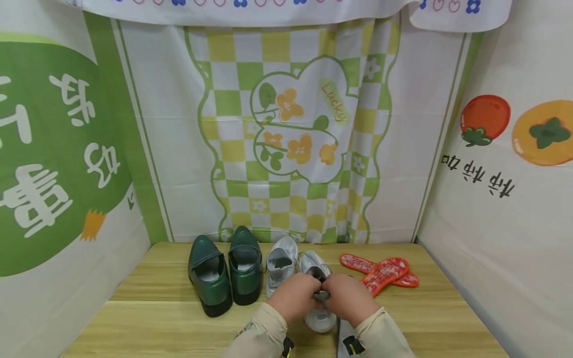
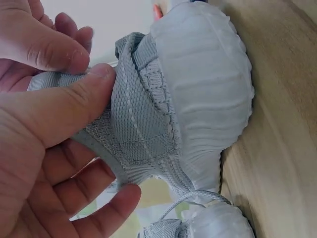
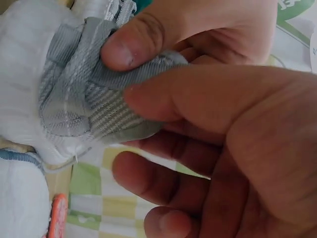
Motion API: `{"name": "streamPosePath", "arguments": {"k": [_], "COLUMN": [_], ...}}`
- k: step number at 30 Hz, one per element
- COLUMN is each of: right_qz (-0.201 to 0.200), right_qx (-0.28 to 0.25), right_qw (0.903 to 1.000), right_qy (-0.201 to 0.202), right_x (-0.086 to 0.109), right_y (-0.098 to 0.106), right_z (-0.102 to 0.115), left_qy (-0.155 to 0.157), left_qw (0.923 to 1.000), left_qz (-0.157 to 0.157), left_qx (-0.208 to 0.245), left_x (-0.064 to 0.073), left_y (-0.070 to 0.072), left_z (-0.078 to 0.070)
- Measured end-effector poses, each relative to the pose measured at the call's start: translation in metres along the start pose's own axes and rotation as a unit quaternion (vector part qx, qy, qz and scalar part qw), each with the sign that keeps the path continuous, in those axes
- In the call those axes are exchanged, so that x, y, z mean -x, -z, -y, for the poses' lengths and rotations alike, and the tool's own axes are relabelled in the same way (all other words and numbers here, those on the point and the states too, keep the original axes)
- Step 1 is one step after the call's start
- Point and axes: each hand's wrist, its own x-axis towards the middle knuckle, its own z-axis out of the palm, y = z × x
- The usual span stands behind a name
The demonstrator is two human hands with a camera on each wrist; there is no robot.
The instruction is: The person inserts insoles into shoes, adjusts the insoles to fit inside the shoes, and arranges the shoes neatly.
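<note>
A grey-white sneaker (image 1: 320, 322) stands on the wooden table with its heel toward me. My left hand (image 1: 296, 297) pinches the left side of its knit collar (image 2: 136, 114), thumb outside and fingers reaching within the opening. On the other side, my right hand (image 1: 350, 297) pinches the collar between thumb and fingers, close to the left thumb in the right wrist view. The other fingers of both hands are spread loosely below. Left of it stands the matching sneaker (image 1: 283, 258). Most of the held shoe's opening is hidden by my hands in the head view.
Two green loafers (image 1: 217, 288) stand side by side at the left. Two red insoles with orange edges (image 1: 388, 272) lie crossed at the right. A flat grey piece (image 1: 342, 338) lies beside my right wrist. Printed curtains enclose the table at back and sides.
</note>
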Motion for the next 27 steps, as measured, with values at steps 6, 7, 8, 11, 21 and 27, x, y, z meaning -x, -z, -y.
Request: {"name": "streamPosePath", "arguments": {"k": [6, 7, 8, 11, 21, 27], "right_qz": [0.000, 0.000, 0.002, 0.009, 0.070, 0.055], "right_qx": [0.017, 0.022, 0.024, 0.020, -0.033, 0.019], "right_qw": [0.9998, 0.9997, 0.9997, 0.9998, 0.9965, 0.9983], "right_qy": [0.009, 0.005, -0.001, -0.004, -0.032, -0.005], "right_x": [0.003, 0.003, 0.003, 0.000, -0.004, -0.005], "right_y": [0.002, 0.002, 0.002, -0.005, -0.018, -0.021], "right_z": [0.000, 0.000, -0.001, -0.003, -0.011, -0.006], "left_qy": [-0.006, -0.010, -0.015, -0.022, -0.003, 0.029], "left_qw": [0.9999, 0.9999, 0.9998, 0.9994, 0.9996, 0.9941], "left_qz": [-0.004, -0.008, -0.012, -0.021, 0.020, 0.035], "left_qx": [0.013, 0.005, -0.002, -0.017, -0.022, -0.099], "left_x": [-0.001, -0.002, -0.002, -0.004, 0.003, 0.006], "left_y": [0.002, 0.001, 0.001, 0.000, 0.000, -0.011], "left_z": [-0.002, -0.002, -0.002, -0.001, -0.005, -0.009]}}
